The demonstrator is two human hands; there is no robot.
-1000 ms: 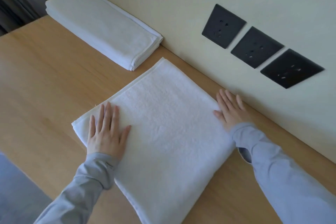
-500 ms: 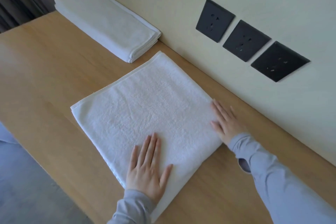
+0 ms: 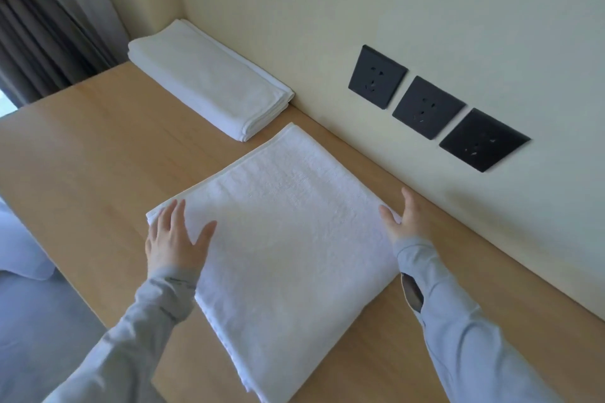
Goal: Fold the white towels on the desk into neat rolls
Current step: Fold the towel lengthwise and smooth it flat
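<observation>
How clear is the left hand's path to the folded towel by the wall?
Probably clear: the left hand rests flat on the left corner of the spread towel, and only bare desk lies between it and the folded towel.

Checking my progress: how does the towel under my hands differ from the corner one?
The near towel is a broad flat square; the corner towel is a narrow, thicker strip. The left hand and right hand touch the near towel, not the corner towel. Both are white, unrolled.
</observation>
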